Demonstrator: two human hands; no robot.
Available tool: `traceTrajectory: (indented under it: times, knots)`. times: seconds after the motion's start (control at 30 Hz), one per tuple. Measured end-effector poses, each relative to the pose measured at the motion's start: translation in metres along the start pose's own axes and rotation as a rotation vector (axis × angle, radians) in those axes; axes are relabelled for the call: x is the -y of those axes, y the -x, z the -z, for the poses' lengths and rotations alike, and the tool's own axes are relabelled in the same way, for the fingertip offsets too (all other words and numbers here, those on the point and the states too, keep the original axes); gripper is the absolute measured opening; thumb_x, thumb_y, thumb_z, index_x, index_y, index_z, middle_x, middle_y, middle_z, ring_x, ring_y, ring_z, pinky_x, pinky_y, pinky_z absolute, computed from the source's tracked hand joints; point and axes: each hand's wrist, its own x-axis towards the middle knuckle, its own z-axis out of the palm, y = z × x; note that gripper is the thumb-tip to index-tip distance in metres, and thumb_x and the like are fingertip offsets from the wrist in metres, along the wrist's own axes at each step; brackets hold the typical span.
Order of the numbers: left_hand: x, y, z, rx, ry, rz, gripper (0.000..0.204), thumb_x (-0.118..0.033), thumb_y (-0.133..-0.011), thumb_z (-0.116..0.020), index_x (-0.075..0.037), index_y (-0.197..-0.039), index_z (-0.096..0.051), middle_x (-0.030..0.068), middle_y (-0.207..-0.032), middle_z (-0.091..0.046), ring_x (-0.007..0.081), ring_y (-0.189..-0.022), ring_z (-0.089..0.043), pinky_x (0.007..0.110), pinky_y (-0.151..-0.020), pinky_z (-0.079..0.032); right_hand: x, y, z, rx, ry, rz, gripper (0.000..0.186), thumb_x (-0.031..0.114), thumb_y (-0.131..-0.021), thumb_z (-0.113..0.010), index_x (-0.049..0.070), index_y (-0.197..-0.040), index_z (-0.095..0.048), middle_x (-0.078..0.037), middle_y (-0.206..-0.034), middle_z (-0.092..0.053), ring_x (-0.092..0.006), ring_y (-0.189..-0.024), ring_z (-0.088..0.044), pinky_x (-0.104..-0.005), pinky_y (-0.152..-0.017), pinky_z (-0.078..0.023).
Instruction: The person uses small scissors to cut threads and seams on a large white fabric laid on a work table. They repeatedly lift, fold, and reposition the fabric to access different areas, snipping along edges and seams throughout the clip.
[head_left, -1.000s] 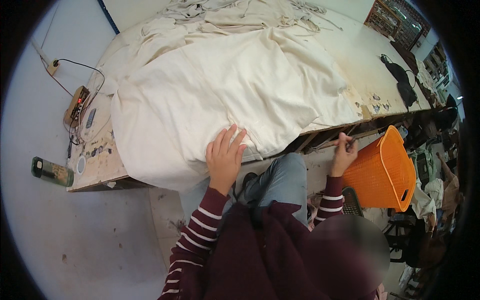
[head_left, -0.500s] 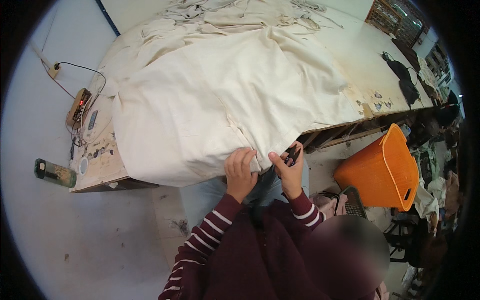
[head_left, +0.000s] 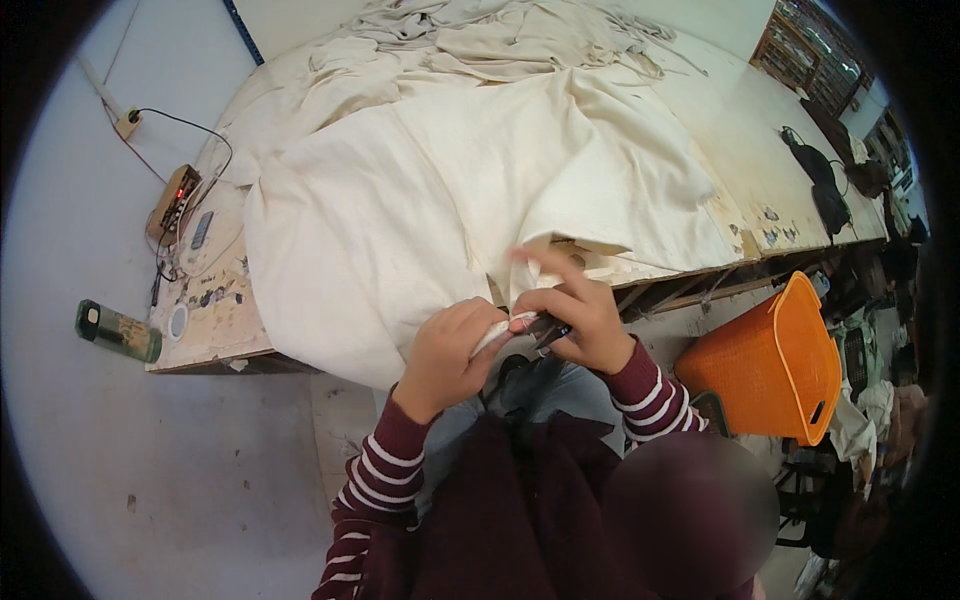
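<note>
A large cream cloth garment lies spread over the table and hangs past its near edge. My left hand is closed on a bunched bit of the garment's near edge, pinching it above my lap. Right beside it, my right hand holds a small black cutting tool, which looks like thread snips. The tool's tip is close to the pinched cloth; my fingers hide whether it touches. My right forefinger is raised and blurred. Just beyond that hand, a flap of the garment is folded up.
Crumpled cream and grey cloths cover the far side of the table. An orange basket stands on the floor at right. At left are a green bottle, a tape roll, a remote and a wired box. A black strapped item lies far right.
Both hands have come together nearer my body, lifting the garment's edge between them. The cloth's right part has folded back. My right hand has turned the black tool toward my left fingers.
</note>
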Motion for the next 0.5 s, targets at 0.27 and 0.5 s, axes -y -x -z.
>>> traceTrajectory:
  times: [0.27,0.5]
  knots:
    - [-0.004,0.012,-0.019,-0.078,1.078,0.352,0.032,-0.023,-0.099,-0.047,-0.008,-0.071,-0.054,0.0029,-0.058,-0.048,0.0141,-0.052,-0.04,0.025,-0.052,-0.029,0.004,0.006,-0.034,0.168,-1.375,-0.488,0.021,0.022,-0.096,-0.057,0.003,-0.086,-0.06,0.006,-0.067,-0.047,-0.0029,-0.054,-0.038,-0.0203,-0.049,-0.03]
    - [0.016,0.008,-0.021,-0.523,1.687,0.243,0.042,-0.036,-0.102,-0.036,-0.01,-0.07,-0.048,-0.0028,-0.064,-0.037,0.0078,-0.059,-0.037,0.022,-0.057,-0.033,-0.003,0.008,-0.043,-0.27,-1.839,-0.515,0.035,0.036,-0.102,-0.039,0.01,-0.081,-0.051,0.001,-0.064,-0.05,-0.004,-0.041,-0.028,-0.0204,-0.042,-0.025]
